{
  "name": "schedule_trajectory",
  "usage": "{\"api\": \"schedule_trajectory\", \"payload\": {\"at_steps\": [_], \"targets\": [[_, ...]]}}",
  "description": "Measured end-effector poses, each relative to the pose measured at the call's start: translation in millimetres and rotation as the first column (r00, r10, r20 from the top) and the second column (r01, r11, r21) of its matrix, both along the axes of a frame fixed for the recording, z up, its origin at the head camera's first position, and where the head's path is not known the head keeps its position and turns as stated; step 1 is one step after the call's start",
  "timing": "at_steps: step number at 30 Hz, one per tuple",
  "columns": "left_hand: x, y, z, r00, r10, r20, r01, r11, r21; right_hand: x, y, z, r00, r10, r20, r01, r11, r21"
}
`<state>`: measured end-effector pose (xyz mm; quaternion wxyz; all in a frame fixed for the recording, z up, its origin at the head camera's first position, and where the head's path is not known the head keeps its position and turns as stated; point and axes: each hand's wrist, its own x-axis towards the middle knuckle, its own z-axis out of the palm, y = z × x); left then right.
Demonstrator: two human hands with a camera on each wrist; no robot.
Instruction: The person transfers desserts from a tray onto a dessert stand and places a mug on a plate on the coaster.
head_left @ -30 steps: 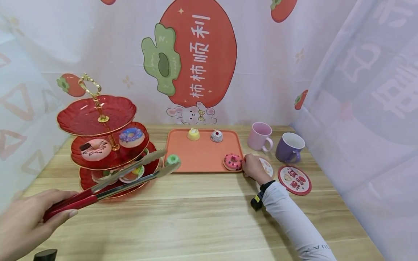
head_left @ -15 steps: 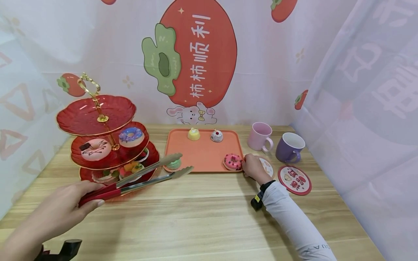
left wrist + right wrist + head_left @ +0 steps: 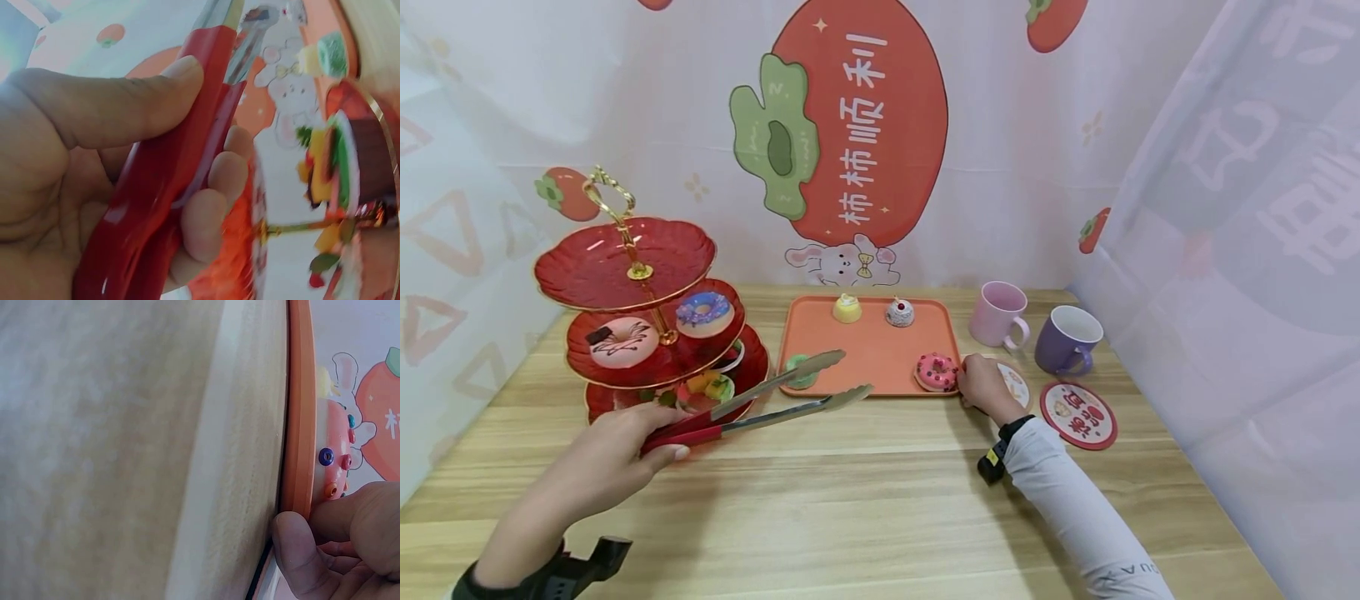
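My left hand [image 3: 610, 458] grips the red handles of metal tongs [image 3: 778, 413]. The tips are spread, with nothing between them, and hang at the near left corner of an orange tray [image 3: 865, 358]. Behind the tongs a green ring-shaped sweet [image 3: 799, 375] is partly hidden on the tray. At the tray's near right corner my right hand [image 3: 988, 387] pinches the rim; thumb and finger meet its edge [image 3: 301, 425] in the right wrist view. Beside those fingers sits a pink doughnut [image 3: 937, 372] with coloured beads. A yellow pudding [image 3: 847, 309] and a cherry-topped white cake [image 3: 899, 312] stand along the far side.
On the left rises a red three-tier stand [image 3: 595, 267]. Its middle tier bears two doughnuts [image 3: 622, 342], its bottom tier fruit-topped tarts [image 3: 707, 388]. To the right are a pink mug [image 3: 992, 315], a purple mug [image 3: 1060, 343] and two round coasters [image 3: 1078, 415].
My left hand has carried the tongs rightward from in front of the stand, and their tips now reach past the green sweet over the tray's near edge. My right hand stays at the corner.
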<state>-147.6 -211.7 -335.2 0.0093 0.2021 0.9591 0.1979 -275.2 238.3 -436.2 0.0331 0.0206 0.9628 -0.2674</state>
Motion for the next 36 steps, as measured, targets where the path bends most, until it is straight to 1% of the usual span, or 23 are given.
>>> {"api": "schedule_trajectory", "payload": {"at_steps": [3,9,11,16,19,23,30,36], "targets": [[-3.6,9,-1.6,1.0,-0.014,0.007,0.014,0.999,0.031,-0.2,1,-0.5,1.0,-0.01,0.008,0.01,1.0,-0.009],[-9.3,23,-5.2,0.999,-0.037,0.005,0.037,0.999,0.037,0.2,1,-1.6,1.0,-0.008,0.01,0.008,1.0,-0.017],[-10.8,28,-6.6,1.0,-0.029,0.009,0.029,0.999,0.035,0.5,2,-1.3,1.0,-0.007,0.01,0.007,1.0,-0.019],[-14.8,40,-13.5,1.0,-0.024,0.019,0.022,0.997,0.067,1.0,1,0.2,1.0,-0.002,0.01,0.002,1.0,-0.019],[-16.4,46,-17.3,0.999,-0.031,0.019,0.029,0.996,0.086,1.2,1,0.4,1.0,-0.003,0.014,0.003,1.0,-0.024],[-19.4,53,-20.6,0.999,-0.033,0.015,0.032,0.996,0.087,0.9,1,-0.4,1.0,0.005,0.005,-0.005,1.0,-0.019],[-26.1,65,-27.0,0.998,-0.051,0.032,0.047,0.993,0.105,0.0,2,-0.3,1.0,-0.003,0.013,0.004,0.999,-0.036],[-31.4,76,-32.4,0.998,-0.047,0.03,0.043,0.992,0.119,0.1,2,-1.1,1.0,0.009,0.001,-0.009,0.999,-0.039]]}}
